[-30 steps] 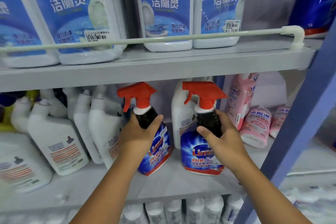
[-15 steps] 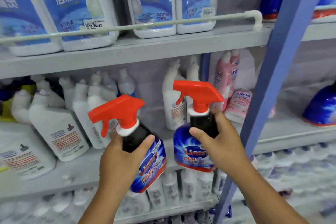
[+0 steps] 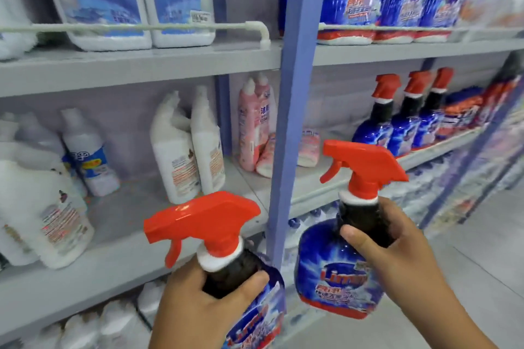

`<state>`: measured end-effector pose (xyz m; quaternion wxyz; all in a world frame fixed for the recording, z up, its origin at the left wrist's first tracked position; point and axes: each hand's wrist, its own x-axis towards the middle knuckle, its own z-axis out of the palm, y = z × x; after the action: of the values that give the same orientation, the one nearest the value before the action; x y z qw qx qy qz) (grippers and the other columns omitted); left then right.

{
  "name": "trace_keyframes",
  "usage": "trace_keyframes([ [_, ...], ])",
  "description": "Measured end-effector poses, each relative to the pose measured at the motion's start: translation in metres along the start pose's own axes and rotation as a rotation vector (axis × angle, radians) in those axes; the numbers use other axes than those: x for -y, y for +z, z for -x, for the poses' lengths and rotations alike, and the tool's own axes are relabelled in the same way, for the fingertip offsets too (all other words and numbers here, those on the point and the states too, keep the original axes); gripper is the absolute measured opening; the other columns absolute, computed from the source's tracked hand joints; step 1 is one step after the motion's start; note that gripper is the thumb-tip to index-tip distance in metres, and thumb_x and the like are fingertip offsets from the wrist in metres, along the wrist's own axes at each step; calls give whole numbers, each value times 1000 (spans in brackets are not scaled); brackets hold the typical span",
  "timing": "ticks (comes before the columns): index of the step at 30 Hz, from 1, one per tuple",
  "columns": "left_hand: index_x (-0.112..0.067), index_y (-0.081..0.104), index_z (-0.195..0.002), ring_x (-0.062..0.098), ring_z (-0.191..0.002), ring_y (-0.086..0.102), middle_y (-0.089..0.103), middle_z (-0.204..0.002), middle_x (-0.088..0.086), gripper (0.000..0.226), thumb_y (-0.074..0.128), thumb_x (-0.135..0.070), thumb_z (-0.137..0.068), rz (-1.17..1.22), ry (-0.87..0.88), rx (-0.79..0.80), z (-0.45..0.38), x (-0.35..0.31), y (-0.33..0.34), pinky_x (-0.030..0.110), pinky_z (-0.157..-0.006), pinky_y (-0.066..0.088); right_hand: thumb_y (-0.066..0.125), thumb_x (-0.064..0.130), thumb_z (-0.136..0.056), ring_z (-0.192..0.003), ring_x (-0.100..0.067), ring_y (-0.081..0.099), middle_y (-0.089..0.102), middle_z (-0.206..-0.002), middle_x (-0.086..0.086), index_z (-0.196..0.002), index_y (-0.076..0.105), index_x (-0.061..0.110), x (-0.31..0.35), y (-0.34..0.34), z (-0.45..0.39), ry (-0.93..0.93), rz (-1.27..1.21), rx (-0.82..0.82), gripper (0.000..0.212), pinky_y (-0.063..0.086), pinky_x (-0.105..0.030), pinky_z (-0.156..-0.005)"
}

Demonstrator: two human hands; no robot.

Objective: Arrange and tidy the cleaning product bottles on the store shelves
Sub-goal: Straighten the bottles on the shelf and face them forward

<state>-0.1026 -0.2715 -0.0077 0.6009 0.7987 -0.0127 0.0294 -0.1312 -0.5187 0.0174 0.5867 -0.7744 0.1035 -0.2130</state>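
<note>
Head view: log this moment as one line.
left hand: grips neck of red-trigger blue spray bottle | right hand: grips matching red-trigger blue bottle | both off grey shelf

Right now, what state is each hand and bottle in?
Left hand: grips the left spray bottle by its neck, off the shelf.
Right hand: grips the right spray bottle, upright, off the shelf.
Matching spray bottles: upright in a row.
Pink bottles: some upright, some lying.

Two spray bottles are held in front of the shelving, one (image 3: 243, 272) left of the upright post (image 3: 295, 110), one (image 3: 340, 269) right; three more spray bottles (image 3: 402, 121) stand on the right shelf (image 3: 425, 156) behind.
</note>
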Motion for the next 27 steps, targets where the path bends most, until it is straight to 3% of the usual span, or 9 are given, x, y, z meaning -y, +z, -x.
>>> trace_keyframes([
  [2, -49, 62, -71, -29, -69, 55, 58, -63, -48, 49, 98, -21, -55, -1, 2, 15, -1, -11, 31, 5, -67, 42, 79, 9, -84, -90, -19, 74, 77, -95, 4, -105, 70, 40, -12, -29, -11, 1, -20, -41, 39, 58, -44, -85],
  [4, -50, 60, -73, -24, -72, 59, 58, -65, -48, 51, 99, -22, -54, 5, 12, 15, -3, -21, 64, 9, -69, 41, 79, 7, -83, -91, -22, 73, 78, -96, 3, -107, 70, 31, -27, -59, -25, 2, -23, -56, 36, 59, -44, -85],
  [7, -57, 66, -58, -29, -72, 56, 59, -64, -47, 48, 98, -22, -54, -15, 25, -4, -10, -38, 117, 10, -71, 44, 80, 3, -81, -90, -16, 73, 77, -94, 7, -108, 69, 25, -49, -107, -52, -18, -22, -40, 37, 58, -31, -79],
  [10, -45, 64, -67, -28, -67, 56, 59, -59, -43, 42, 97, -20, -58, -28, 49, -81, -21, -50, 177, 2, -65, 45, 81, 1, -79, -85, -2, 71, 77, -95, 16, -108, 68, 28, -70, -162, -88, -34, -2, 4, 41, 53, -12, -73],
  [15, -32, 68, -71, -19, -67, 61, 65, -61, -35, 28, 94, -30, -62, -81, 95, -170, -47, -80, 236, 12, -56, 41, 82, 1, -79, -88, 2, 70, 76, -97, 18, -108, 67, 29, -86, -218, -143, -44, -3, 75, 43, 51, -9, -76],
  [17, -24, 72, -73, -10, -66, 65, 69, -62, -24, 26, 92, -37, -63, -116, 97, -218, -59, -92, 253, 8, -54, 42, 80, 0, -79, -87, 3, 70, 76, -97, 19, -109, 66, 29, -87, -231, -166, -36, -40, 87, 44, 52, -9, -75],
  [21, -25, 75, -86, -12, -70, 66, 71, -73, -29, 25, 89, -35, -69, -68, 167, -324, -90, -110, 277, 5, -59, 44, 79, 5, -82, -88, -3, 72, 77, -95, 19, -108, 66, 34, -87, -236, -205, -27, -98, 97, 41, 58, -26, -78],
  [24, -26, 75, -85, -6, -63, 67, 73, -72, -24, 25, 90, -36, -68, -26, 186, -357, -117, -116, 293, 25, -62, 51, 79, 5, -82, -88, 1, 72, 76, -96, 19, -106, 67, 37, -90, -231, -230, -57, -102, 118, 41, 58, -20, -77],
  [27, -30, 70, -74, -13, -66, 65, 70, -68, -30, 22, 91, -34, -67, -30, 221, -346, -147, -120, 304, 13, -63, 46, 78, 3, -82, -83, 2, 71, 77, -94, 17, -97, 69, 45, -90, -223, -252, -90, -82, 155, 46, 53, -10, -73],
])
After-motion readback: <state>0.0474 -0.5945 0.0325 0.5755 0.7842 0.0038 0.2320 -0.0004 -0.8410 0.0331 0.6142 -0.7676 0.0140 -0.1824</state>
